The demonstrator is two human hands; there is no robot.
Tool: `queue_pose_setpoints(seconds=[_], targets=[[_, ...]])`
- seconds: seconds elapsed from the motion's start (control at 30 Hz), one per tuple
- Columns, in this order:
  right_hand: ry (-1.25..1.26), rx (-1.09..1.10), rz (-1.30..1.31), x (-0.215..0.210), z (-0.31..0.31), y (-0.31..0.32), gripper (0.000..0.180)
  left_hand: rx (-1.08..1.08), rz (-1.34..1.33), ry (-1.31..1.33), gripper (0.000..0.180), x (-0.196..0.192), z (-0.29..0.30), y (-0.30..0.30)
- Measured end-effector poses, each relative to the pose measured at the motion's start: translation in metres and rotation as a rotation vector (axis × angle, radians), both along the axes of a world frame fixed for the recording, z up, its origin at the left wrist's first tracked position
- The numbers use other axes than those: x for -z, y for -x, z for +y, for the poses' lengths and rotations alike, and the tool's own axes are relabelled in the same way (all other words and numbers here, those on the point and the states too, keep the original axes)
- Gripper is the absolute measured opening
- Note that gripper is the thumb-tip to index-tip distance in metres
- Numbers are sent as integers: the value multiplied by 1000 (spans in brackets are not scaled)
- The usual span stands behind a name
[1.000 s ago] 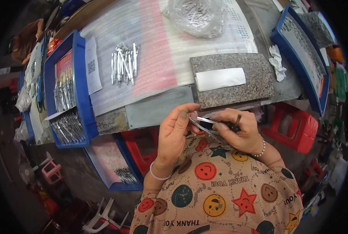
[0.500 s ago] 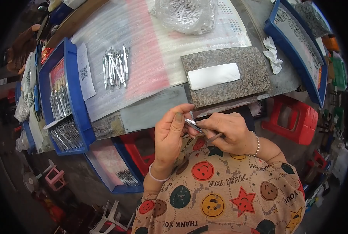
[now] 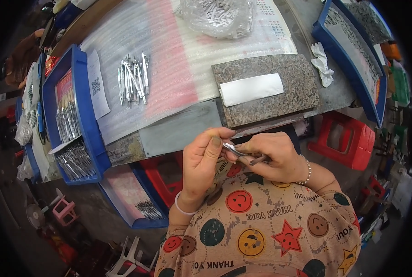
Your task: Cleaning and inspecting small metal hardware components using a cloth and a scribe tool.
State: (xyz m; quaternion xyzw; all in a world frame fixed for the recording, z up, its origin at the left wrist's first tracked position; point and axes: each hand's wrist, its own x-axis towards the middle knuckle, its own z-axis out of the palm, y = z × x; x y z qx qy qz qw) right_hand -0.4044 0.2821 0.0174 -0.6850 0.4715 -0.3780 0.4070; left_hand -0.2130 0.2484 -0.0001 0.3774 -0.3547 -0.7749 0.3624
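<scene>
Just in front of my body, over the table's near edge, my two hands meet. My left hand (image 3: 205, 157) is closed, its thumb and fingers pinching the end of a small shiny silver metal piece (image 3: 230, 147). Against that piece my right hand (image 3: 273, 156) is closed on a slim dark metal tool (image 3: 258, 160), whose end sticks out below the fingers. The fingers hide much of both, so their exact kind does not show. On the wrapped sheet to the left lies a loose pile of slim silver metal tools (image 3: 133, 79).
A granite slab (image 3: 303, 87) bears a folded white paper (image 3: 252, 89). Behind it sits a clear bag (image 3: 217, 18) of small metal parts. Blue trays (image 3: 83, 111) of metal tools stand left, another blue tray (image 3: 349, 60) right. Below the table are red stools (image 3: 344, 141).
The view has shifted slightly. Both hands stay together, and the dark tool and silver piece have turned a little between the fingers.
</scene>
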Motion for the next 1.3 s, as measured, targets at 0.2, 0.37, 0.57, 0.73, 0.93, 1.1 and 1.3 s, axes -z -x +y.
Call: queue_pose_setpoints(seconds=[0.2,0.37,0.57,0.73,0.93,1.1,1.3], targets=[[53,-103,93,-12,-12,12,27,85,-100,111,27,-6,-5,0],[223,-41,156,-3,-8,-4,29,-16,-42,38,27,-4,-4,2],[272,3,252,3,-2,-6,32,-2,-69,44,27,6,-2,4],[295,18,299,0,-11,11,31,47,-20,34,17,4,-14,9],[263,9,468,-16,-19,32,25,169,-362,702,10,9,-35,26],[240,314,173,-15,-29,59,22,-50,-405,827,9,18,-49,42],[232,343,71,-10,-39,71,50,-179,-585,997,10,46,-67,46]])
